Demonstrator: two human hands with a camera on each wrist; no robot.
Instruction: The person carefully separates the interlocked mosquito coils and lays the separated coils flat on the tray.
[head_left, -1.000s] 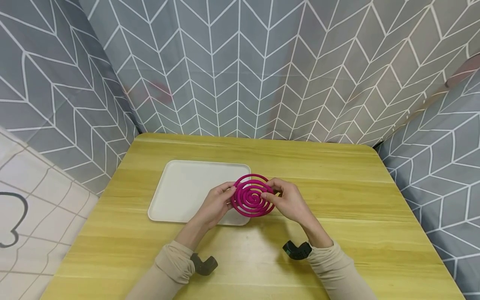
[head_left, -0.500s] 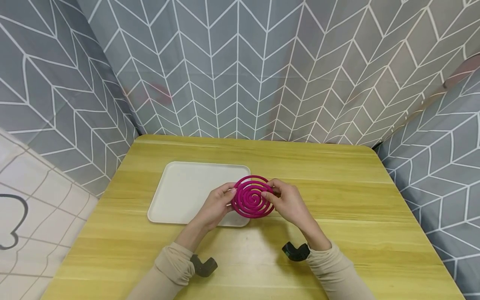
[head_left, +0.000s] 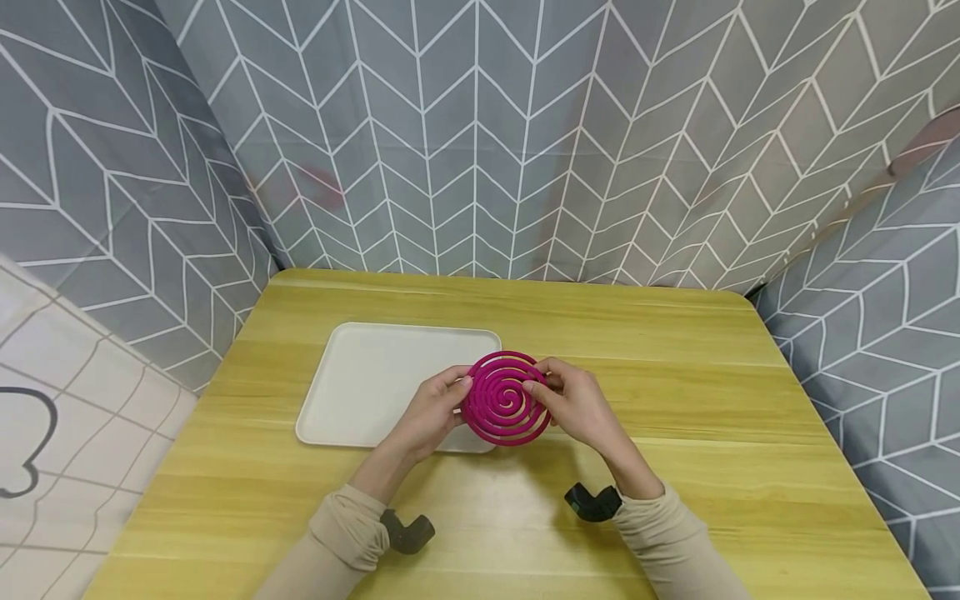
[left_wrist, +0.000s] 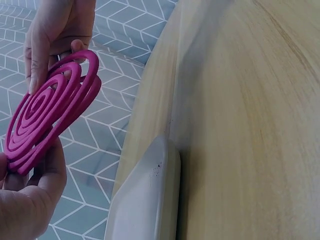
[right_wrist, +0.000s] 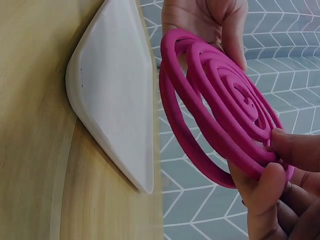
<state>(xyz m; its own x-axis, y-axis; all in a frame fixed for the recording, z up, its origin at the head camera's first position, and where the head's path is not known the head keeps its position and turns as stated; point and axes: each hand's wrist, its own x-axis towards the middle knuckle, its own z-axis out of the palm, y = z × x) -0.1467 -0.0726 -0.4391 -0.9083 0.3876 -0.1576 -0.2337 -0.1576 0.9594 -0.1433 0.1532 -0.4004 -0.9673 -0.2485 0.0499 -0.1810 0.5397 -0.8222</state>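
A magenta spiral coil (head_left: 504, 421) is held up between both hands, over the right edge of a white tray (head_left: 386, 367). My left hand (head_left: 431, 408) pinches its left rim, thumb on the near face. On the other side my right hand (head_left: 573, 400) grips the coil, with the thumb resting on its rings and the fingers behind. From the left wrist view the coil (left_wrist: 47, 115) looks tilted, its layered rings slightly apart. The right wrist view also shows the spiral (right_wrist: 220, 127) fanned into layers, some fingers passing behind it.
The tray lies on a wooden table (head_left: 675, 375), left of centre. Grey patterned curtains (head_left: 480, 150) hang behind and beside the table. A pale cloth with a grid pattern (head_left: 67, 400) is at the left. Dark wrist cameras (head_left: 408, 533) sit at both cuffs.
The coil's near rings have tipped or spread a little downward, so it looks rounder in the head view. Both hands stay nearly in place, still holding it.
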